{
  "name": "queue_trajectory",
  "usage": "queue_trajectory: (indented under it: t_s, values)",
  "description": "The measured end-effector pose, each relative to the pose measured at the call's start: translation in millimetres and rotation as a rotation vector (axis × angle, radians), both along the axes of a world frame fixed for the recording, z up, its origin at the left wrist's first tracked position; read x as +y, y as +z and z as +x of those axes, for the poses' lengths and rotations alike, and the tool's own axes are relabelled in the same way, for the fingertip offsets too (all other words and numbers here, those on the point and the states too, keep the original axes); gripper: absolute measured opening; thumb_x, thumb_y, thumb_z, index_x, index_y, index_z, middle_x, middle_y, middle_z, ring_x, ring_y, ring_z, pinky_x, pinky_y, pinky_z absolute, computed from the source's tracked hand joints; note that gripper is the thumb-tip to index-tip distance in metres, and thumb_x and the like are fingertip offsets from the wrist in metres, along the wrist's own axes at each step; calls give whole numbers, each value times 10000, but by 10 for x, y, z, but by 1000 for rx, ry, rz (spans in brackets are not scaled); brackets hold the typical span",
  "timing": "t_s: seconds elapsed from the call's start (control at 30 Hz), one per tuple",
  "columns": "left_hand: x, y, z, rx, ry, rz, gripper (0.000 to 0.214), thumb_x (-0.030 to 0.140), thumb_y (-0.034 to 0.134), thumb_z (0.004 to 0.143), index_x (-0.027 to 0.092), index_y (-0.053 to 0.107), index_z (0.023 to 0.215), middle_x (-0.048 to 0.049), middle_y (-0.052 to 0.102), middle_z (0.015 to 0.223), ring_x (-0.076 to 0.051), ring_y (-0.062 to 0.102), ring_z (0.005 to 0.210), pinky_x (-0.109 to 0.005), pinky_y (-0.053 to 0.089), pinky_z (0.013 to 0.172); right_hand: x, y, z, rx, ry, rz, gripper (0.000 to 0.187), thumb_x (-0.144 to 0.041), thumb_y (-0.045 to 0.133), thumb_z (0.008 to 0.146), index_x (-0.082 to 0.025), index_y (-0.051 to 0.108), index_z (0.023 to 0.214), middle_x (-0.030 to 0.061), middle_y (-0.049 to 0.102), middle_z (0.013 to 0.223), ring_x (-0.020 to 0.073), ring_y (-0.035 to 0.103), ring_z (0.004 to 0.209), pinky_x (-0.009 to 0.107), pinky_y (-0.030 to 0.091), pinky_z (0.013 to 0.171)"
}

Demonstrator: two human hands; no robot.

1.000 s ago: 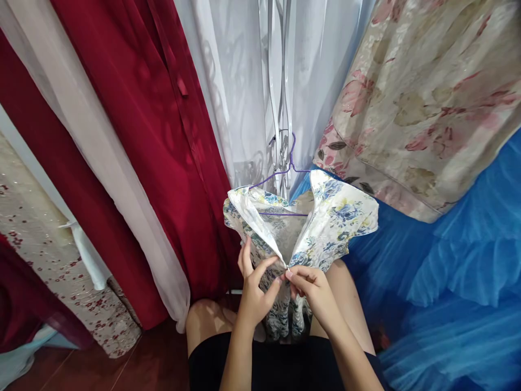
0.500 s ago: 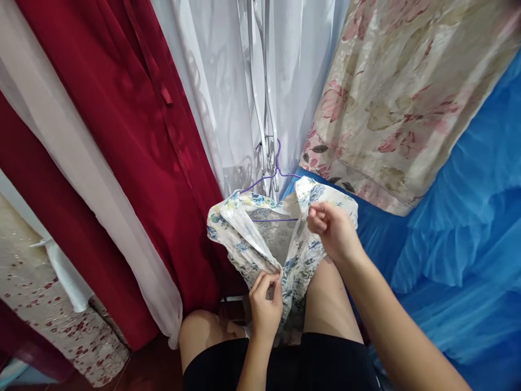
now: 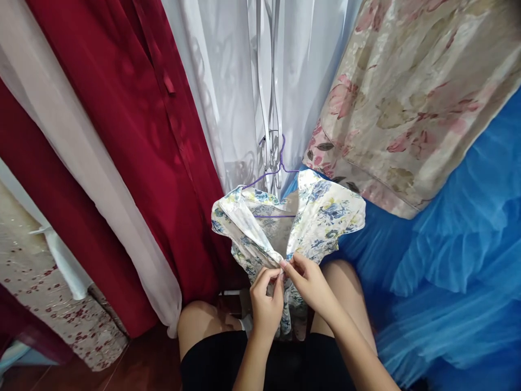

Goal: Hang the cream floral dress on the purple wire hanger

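A white dress with blue and yellow flowers [image 3: 325, 209] hangs on a purple hanger [image 3: 280, 163] in front of my knees. Its front makes a deep V, with the hanger's bar showing across the neck. At the bottom of the V, my left hand [image 3: 266, 298] pinches the left front edge between thumb and fingers. My right hand [image 3: 307, 279] meets it there, thumb and fingers closed on the edge of the cloth beside the left fingertips. Whether a button or other fastener lies between the fingers is hidden.
Behind the hanger hangs a white gown with ribbons [image 3: 236, 81]. Long red cloth [image 3: 142, 179] and a pale pink strip [image 3: 122, 233] hang on the left. A pink-flowered skirt [image 3: 407, 108] and blue ruffled tulle [image 3: 443, 304] fill the right.
My right hand has come down and left from the dress's right shoulder to the bottom of the V, joining my left hand. The left hand still pinches the same edge.
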State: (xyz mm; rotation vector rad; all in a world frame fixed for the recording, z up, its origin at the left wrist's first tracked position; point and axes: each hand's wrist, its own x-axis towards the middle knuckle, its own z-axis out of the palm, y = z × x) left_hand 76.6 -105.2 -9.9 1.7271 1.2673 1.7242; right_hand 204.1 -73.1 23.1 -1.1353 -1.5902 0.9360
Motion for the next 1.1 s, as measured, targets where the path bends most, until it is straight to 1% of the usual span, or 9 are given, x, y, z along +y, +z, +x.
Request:
queue_trajectory:
  t_s: [0.13,0.3,0.47,0.53,0.63,0.77,0.83,0.93,1.1]
  values:
    - [-18,14,-36,48,-18,10,129,178,558,960,195,675,908,-44,642,843,-176,613,800,-278,488,746,-7,137,142,-34,116,-43,442,-481,604,935,-195,493,618,-26,460,574,129,395,566,261,273,534]
    - [-46,-8,-40,100,-24,31,157,151,541,963,205,686,938,-53,651,879,-186,632,847,-289,494,775,-83,218,274,196,313,-293,389,-508,628,906,-165,662,725,-14,538,552,110,391,502,249,249,496]
    - [-5,-101,5,127,-18,43,153,149,538,965,203,668,905,-47,618,840,-178,615,801,-279,487,745,12,316,272,430,255,-421,363,-484,707,826,-126,727,773,-34,490,466,64,256,423,250,125,465]
    - [26,-142,5,145,-17,51,156,148,534,968,199,666,905,-46,612,837,-172,612,797,-268,485,737,142,458,280,488,213,-406,355,-464,743,778,-109,733,762,-49,446,442,54,231,412,252,103,458]
    - [60,-162,-7,164,-14,85,156,134,532,968,191,672,927,-47,620,846,-167,617,816,-257,489,750,406,807,281,560,205,-347,312,-400,761,742,-89,729,735,-79,355,413,42,196,401,248,104,442]
    - [47,-93,0,171,-22,95,151,133,531,972,186,670,947,-56,630,873,-168,619,843,-260,493,764,719,1348,214,621,236,-297,180,-268,723,740,-91,704,716,-88,315,437,42,168,405,247,78,419]
    - [27,-56,6,187,-44,81,154,138,526,976,187,671,957,-60,630,883,-173,623,857,-267,496,775,806,1547,172,655,246,-301,125,-218,691,752,-97,688,719,-90,302,446,46,152,406,245,59,414]
    - [30,-60,-36,224,-91,55,168,140,519,979,188,679,989,-64,633,901,-179,633,877,-277,501,799,854,1692,148,706,230,-310,88,-180,663,761,-100,668,723,-98,285,451,46,130,404,242,50,408]
    - [140,-195,-310,423,-188,33,199,135,512,975,187,701,1005,-73,642,909,-197,640,899,-294,507,808,853,1683,190,722,208,-267,122,-210,672,755,-90,679,772,-97,299,469,49,157,417,234,67,408]
